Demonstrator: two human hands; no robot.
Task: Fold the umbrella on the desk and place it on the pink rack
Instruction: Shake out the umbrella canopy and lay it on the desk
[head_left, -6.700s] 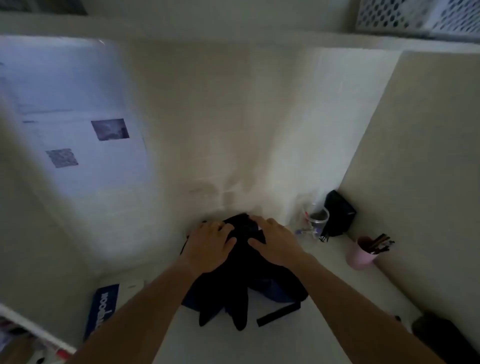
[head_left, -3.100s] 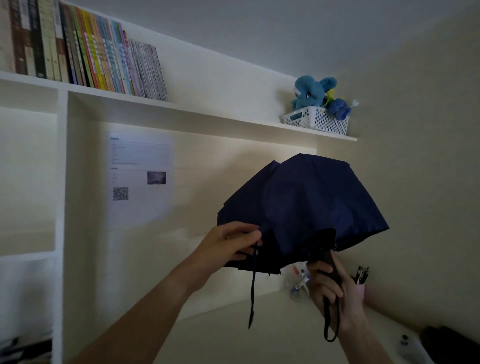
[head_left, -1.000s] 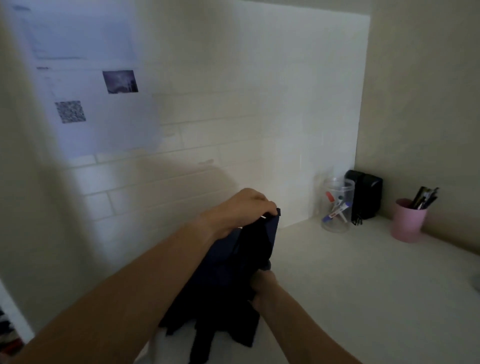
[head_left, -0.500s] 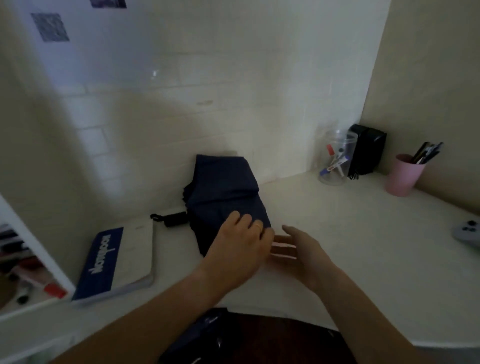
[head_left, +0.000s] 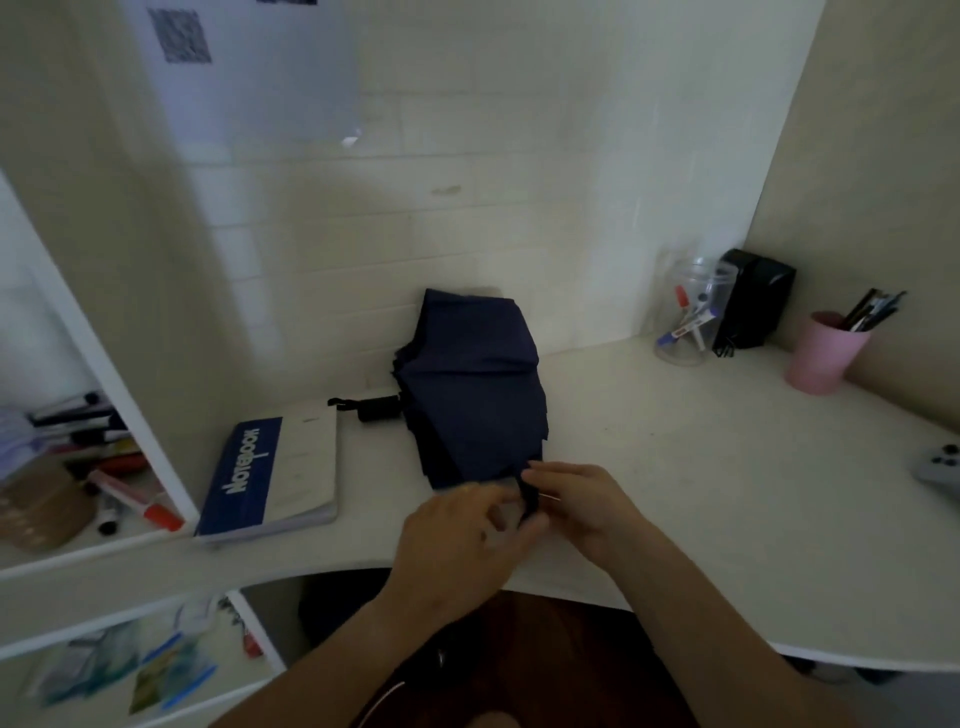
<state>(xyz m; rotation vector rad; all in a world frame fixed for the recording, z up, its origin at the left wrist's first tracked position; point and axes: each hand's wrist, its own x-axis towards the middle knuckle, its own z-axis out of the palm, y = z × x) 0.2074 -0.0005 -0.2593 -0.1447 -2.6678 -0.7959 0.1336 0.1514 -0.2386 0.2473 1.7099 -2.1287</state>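
The navy umbrella (head_left: 472, 389) lies collapsed on the white desk (head_left: 701, 467). Its canopy is loosely gathered and flattened, and its black handle (head_left: 376, 408) points left toward the notebook. A short dark closing strap (head_left: 530, 496) sticks out from the canopy's near edge. My left hand (head_left: 457, 545) and my right hand (head_left: 587, 509) meet at that edge, fingertips pinched on the strap from either side. The left hand's fingers are blurred. No pink rack shows in this view.
A blue-and-white notebook (head_left: 270, 467) lies left of the umbrella. At the back right stand a clear jar of markers (head_left: 685, 317), a black box (head_left: 753, 306) and a pink pen cup (head_left: 826, 353). A grey device (head_left: 940, 467) sits at the right edge. Cluttered shelves (head_left: 78, 467) flank the left.
The umbrella went from held up to lying on the desk. My left hand lifted off the canopy, and both hands now pinch the strap at its near edge.
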